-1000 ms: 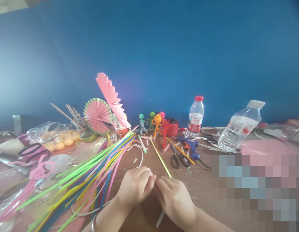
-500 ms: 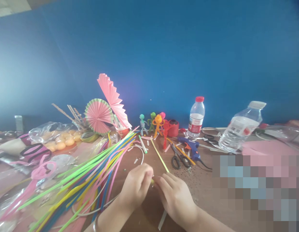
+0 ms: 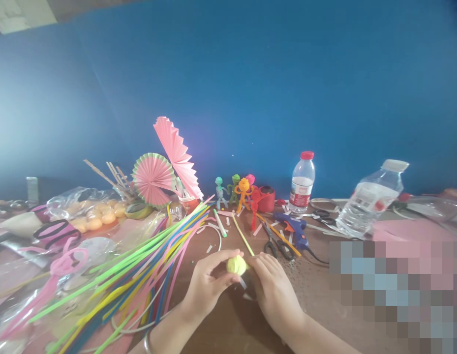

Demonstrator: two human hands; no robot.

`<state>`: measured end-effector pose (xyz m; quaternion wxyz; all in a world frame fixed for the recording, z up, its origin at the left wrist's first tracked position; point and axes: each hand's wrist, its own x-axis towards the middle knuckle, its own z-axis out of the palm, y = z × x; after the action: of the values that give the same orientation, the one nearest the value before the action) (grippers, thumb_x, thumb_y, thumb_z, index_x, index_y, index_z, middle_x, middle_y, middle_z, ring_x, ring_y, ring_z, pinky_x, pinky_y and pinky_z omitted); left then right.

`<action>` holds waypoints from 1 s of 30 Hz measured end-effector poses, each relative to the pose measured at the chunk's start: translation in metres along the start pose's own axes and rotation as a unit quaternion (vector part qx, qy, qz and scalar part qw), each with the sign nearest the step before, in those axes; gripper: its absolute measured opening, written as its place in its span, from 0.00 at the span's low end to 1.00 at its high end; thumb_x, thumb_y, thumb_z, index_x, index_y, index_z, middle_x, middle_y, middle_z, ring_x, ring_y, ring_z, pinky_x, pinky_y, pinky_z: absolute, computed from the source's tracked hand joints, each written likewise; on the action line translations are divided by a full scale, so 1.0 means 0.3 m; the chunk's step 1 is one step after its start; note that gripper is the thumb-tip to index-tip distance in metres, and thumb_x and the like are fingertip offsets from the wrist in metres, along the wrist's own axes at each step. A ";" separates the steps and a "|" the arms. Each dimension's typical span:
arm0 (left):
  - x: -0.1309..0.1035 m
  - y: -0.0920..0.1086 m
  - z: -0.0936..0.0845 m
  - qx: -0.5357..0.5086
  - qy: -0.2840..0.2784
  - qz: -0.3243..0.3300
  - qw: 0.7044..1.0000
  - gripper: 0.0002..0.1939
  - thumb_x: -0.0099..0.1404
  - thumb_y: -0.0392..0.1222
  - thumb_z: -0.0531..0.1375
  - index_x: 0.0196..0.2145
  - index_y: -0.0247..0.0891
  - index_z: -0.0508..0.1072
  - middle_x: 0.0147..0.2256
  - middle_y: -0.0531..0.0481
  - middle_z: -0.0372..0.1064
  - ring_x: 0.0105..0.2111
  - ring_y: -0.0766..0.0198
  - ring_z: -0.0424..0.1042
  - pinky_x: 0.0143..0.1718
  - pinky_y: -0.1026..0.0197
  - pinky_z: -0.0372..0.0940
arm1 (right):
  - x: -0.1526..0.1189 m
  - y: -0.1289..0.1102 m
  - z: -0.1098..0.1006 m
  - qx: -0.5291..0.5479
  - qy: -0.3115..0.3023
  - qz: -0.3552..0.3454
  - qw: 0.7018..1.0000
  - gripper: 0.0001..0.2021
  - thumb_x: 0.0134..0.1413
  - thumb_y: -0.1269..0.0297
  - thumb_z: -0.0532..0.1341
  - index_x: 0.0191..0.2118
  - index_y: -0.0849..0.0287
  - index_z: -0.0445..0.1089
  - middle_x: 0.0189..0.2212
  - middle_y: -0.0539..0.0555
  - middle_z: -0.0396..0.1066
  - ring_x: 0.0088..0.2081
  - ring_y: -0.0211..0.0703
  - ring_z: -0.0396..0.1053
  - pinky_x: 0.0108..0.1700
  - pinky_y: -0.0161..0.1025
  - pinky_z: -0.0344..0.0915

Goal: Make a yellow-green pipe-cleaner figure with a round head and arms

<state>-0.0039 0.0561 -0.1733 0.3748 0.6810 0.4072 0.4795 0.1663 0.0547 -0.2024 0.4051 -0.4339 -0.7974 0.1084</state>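
Note:
My left hand (image 3: 209, 285) pinches a pale yellow coiled ball (image 3: 236, 265) between thumb and fingers. From beside the ball a yellow pipe cleaner (image 3: 243, 235) runs away over the table. My right hand (image 3: 274, 292) is closed on that pipe cleaner close to the ball; its fingertips are partly hidden. Beyond my hands stand several small pipe-cleaner figures, among them an orange one (image 3: 243, 194) and a red one (image 3: 255, 205). To the left lies a bundle of coloured pipe cleaners (image 3: 139, 268).
Scissors (image 3: 274, 241), a blue glue gun (image 3: 295, 228) and a marker (image 3: 220, 223) lie beyond my hands. Two water bottles stand at the right, one upright (image 3: 302, 184), one tilted (image 3: 372, 199). Pink paper fans (image 3: 153, 179) rise at the back left before a blue wall (image 3: 250, 88).
The yellow ball, hidden before, now shows between my left thumb and fingers. My left hand has turned and opened up around it. My right hand has shifted slightly right, still at the pipe cleaner.

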 end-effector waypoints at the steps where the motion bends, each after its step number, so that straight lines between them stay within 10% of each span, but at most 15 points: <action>1: 0.000 0.001 0.001 0.004 0.004 0.006 1.000 0.17 0.52 0.39 0.64 0.42 0.38 0.72 0.42 0.44 0.73 0.42 0.55 0.71 0.43 0.57 0.67 | 0.001 -0.001 0.000 0.000 -0.001 0.000 1.000 0.10 0.56 0.75 0.49 0.38 0.58 0.64 0.32 0.54 0.67 0.36 0.46 0.62 0.41 0.45 0.59; 17: -0.009 0.004 0.011 0.003 0.014 0.009 1.000 0.17 0.51 0.40 0.65 0.41 0.38 0.74 0.40 0.44 0.74 0.39 0.54 0.73 0.40 0.56 0.69 | -0.006 0.004 0.002 0.031 0.011 -0.013 0.999 0.16 0.52 0.80 0.50 0.43 0.56 0.64 0.36 0.55 0.69 0.40 0.48 0.65 0.44 0.48 0.63; 21: -0.022 0.014 0.030 -0.015 0.003 0.078 0.997 0.30 0.42 0.37 0.69 0.45 0.43 0.70 0.43 0.46 0.72 0.43 0.54 0.70 0.44 0.55 0.67 | -0.004 -0.007 -0.001 0.119 -0.013 -0.030 0.992 0.16 0.54 0.77 0.51 0.47 0.55 0.61 0.38 0.55 0.69 0.42 0.45 0.66 0.45 0.43 0.64; 30: -0.023 0.036 0.057 0.020 -0.033 0.199 0.979 0.23 0.48 0.34 0.67 0.44 0.42 0.72 0.41 0.45 0.74 0.43 0.54 0.70 0.48 0.49 0.62 | 0.007 -0.019 0.004 0.118 0.001 -0.070 0.991 0.11 0.54 0.74 0.54 0.42 0.57 0.67 0.41 0.57 0.71 0.46 0.43 0.67 0.51 0.43 0.62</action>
<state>0.0131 0.0435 -0.1706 0.2709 0.7713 0.2607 0.5136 0.1612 0.0531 -0.1990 0.4612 -0.3266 -0.8067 0.1728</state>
